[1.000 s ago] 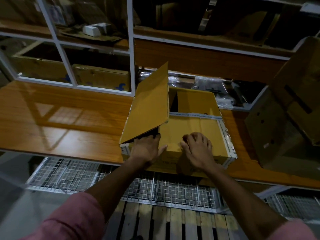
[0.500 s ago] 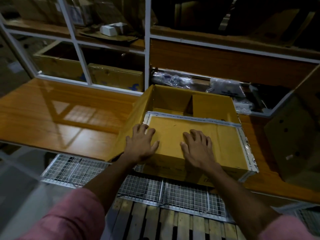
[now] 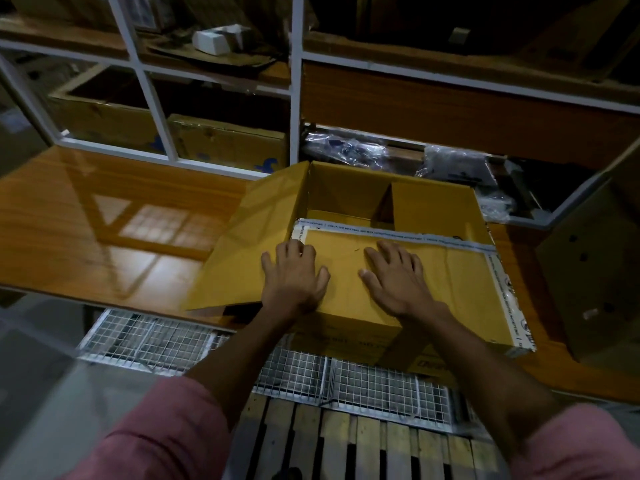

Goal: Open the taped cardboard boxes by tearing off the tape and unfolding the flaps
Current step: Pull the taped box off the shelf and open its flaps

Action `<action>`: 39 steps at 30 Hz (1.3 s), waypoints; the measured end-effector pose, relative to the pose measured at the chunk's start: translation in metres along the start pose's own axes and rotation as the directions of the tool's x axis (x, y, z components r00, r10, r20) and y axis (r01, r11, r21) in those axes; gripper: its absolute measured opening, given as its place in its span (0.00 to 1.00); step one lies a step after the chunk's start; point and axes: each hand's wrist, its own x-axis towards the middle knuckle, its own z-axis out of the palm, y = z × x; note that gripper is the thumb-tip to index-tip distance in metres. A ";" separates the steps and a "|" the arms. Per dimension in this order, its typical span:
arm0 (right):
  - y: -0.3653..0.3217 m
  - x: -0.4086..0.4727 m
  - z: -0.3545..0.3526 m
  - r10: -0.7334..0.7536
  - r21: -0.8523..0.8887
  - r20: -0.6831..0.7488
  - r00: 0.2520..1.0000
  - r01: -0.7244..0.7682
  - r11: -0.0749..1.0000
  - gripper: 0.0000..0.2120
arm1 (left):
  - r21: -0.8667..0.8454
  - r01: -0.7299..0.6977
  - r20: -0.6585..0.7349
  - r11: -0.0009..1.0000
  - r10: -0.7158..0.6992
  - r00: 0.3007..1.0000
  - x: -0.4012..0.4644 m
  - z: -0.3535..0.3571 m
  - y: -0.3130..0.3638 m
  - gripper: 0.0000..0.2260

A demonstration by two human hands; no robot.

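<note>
Head view shows your left hand (image 3: 294, 277) lying flat, fingers spread wide, gripping nothing, across the seam where the near flap (image 3: 433, 289) meets the left flap (image 3: 242, 251). Your right hand (image 3: 398, 277) lies just as flat and loose on the near flap, holding nothing. White printed tape (image 3: 398, 234) lines that flap's far and right edges. The cardboard box (image 3: 426, 202) sits on the wooden tabletop (image 3: 104, 220), its far half open, with wire mesh (image 3: 346, 379) below the near edge
</note>
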 end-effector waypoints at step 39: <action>-0.029 -0.112 -0.181 -0.018 0.364 0.406 0.914 -0.144 0.920 0.09 | -0.139 0.012 0.824 0.990 0.109 0.556 -0.056 -0.189 0.112 0.24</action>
